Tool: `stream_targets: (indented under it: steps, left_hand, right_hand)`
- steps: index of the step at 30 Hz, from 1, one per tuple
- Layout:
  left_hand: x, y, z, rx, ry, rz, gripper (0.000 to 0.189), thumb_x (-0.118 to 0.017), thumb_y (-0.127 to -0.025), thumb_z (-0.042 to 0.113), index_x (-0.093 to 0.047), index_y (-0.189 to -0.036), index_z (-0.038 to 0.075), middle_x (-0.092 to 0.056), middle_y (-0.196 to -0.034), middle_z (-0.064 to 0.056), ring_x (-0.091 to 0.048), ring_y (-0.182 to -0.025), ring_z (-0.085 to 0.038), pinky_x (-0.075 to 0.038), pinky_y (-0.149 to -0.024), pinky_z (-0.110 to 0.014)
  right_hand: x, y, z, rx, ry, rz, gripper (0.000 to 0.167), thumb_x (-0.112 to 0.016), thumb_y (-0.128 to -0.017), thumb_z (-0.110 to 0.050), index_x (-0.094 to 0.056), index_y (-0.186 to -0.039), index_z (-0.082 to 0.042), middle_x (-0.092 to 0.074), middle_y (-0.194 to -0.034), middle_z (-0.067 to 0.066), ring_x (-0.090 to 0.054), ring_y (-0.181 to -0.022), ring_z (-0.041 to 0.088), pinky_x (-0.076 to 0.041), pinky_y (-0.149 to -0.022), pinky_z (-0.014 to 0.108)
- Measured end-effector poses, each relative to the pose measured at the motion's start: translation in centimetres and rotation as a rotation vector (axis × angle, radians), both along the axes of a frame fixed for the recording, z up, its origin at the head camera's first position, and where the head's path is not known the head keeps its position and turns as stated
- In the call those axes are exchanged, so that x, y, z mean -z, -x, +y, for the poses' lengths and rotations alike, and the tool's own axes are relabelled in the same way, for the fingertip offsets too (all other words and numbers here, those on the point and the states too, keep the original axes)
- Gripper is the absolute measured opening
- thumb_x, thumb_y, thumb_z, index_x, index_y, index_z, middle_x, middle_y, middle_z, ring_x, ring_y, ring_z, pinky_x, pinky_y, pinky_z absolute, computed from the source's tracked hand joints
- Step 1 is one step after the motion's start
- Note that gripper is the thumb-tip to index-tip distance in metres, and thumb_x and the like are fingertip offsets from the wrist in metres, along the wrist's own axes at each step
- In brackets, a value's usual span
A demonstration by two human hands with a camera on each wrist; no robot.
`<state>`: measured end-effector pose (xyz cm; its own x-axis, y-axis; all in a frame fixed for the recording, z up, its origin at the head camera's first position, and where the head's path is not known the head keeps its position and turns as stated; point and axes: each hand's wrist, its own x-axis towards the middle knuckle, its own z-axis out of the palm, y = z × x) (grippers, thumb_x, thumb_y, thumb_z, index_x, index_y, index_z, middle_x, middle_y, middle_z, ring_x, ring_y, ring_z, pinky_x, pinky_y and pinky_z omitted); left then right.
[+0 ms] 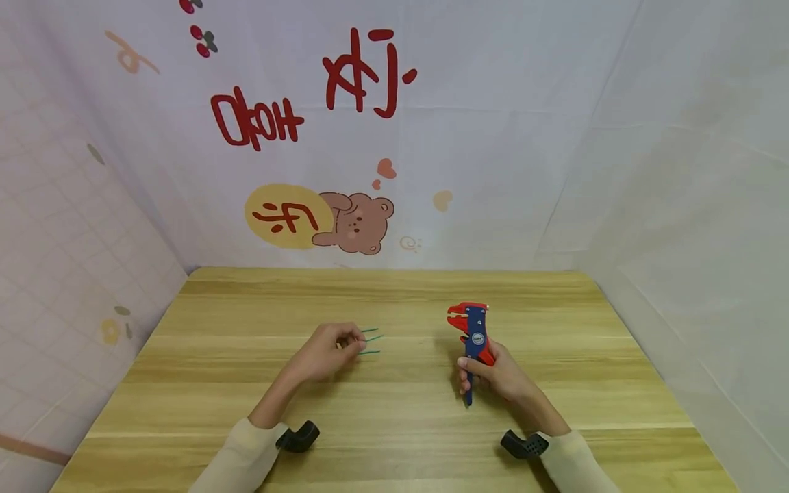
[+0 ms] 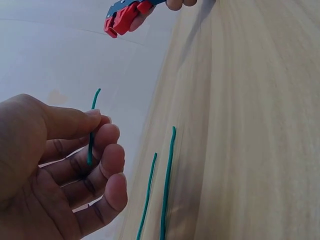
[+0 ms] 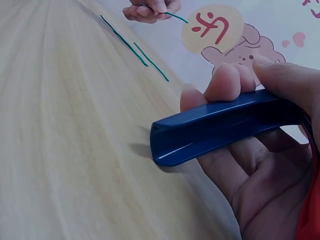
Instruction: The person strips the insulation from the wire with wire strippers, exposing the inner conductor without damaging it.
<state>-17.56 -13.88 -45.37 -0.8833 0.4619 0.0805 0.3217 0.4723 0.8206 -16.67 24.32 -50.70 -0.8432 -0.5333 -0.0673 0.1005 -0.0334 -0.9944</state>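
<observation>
Between thumb and forefinger, my left hand (image 1: 333, 349) pinches a short green wire (image 2: 95, 102), raised off the table. Two more green wires lie on the wood beside that hand: a longer-looking one (image 2: 167, 182) and another (image 2: 147, 195) next to it. My right hand (image 1: 493, 373) grips a wire stripper (image 1: 477, 329) with a blue body and red jaws, its head pointing away from me. The right wrist view shows the stripper's blue handle (image 3: 225, 127) lying across the fingers.
The wooden table (image 1: 419, 438) reaches back to a white cloth wall (image 1: 493, 137) printed with red characters and a bear (image 1: 360, 226). More white cloth (image 1: 696, 226) stands on either side. A black wrist device (image 1: 298, 436) sits at each sleeve.
</observation>
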Motion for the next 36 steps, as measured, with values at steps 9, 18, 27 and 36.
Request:
stream_targets:
  steps: [9, 18, 27, 36]
  left_hand:
    - [-0.3, 0.4, 0.6, -0.005, -0.024, -0.027, 0.016, -0.063, -0.103, 0.017, -0.073, -0.102, 0.004, -0.068, -0.079, -0.009, -0.058, -0.068, -0.012, -0.048, -0.061, -0.024]
    - [-0.3, 0.9, 1.1, -0.012, -0.047, -0.015, 0.016, -0.063, -0.103, 0.018, -0.073, -0.102, 0.005, -0.068, -0.077, -0.01, -0.057, -0.065, -0.012, -0.047, -0.06, -0.025]
    - [-0.6, 1.2, 1.7, -0.032, -0.071, -0.022, 0.017, -0.064, -0.103, 0.02, -0.073, -0.104, 0.005, -0.067, -0.078, -0.017, -0.057, -0.063, -0.013, -0.047, -0.057, -0.025]
    - [-0.6, 1.6, 2.1, -0.051, -0.055, -0.017, 0.018, -0.063, -0.103, 0.021, -0.074, -0.104, 0.006, -0.064, -0.075, -0.012, -0.054, -0.062, -0.013, -0.045, -0.057, -0.025]
  right_hand:
    - [-0.1, 0.4, -0.9, -0.016, 0.026, 0.001, 0.057, -0.059, -0.105, -0.015, -0.022, -0.143, 0.006, -0.067, -0.085, 0.005, -0.068, -0.07, 0.02, -0.063, -0.074, 0.044]
    - [-0.6, 0.6, -2.4, -0.001, 0.005, -0.012, 0.065, -0.066, -0.102, -0.019, -0.023, -0.145, 0.004, -0.068, -0.084, 0.004, -0.069, -0.071, 0.02, -0.062, -0.075, 0.042]
    - [-0.7, 1.0, -3.5, 0.011, -0.037, -0.004, 0.057, -0.068, -0.099, -0.016, -0.031, -0.134, 0.009, -0.069, -0.084, 0.007, -0.07, -0.07, 0.022, -0.062, -0.077, 0.047]
    - [-0.8, 1.0, -3.9, 0.008, -0.048, -0.027, 0.06, -0.071, -0.098, -0.018, -0.032, -0.135, 0.008, -0.069, -0.085, 0.007, -0.07, -0.071, 0.024, -0.062, -0.079, 0.047]
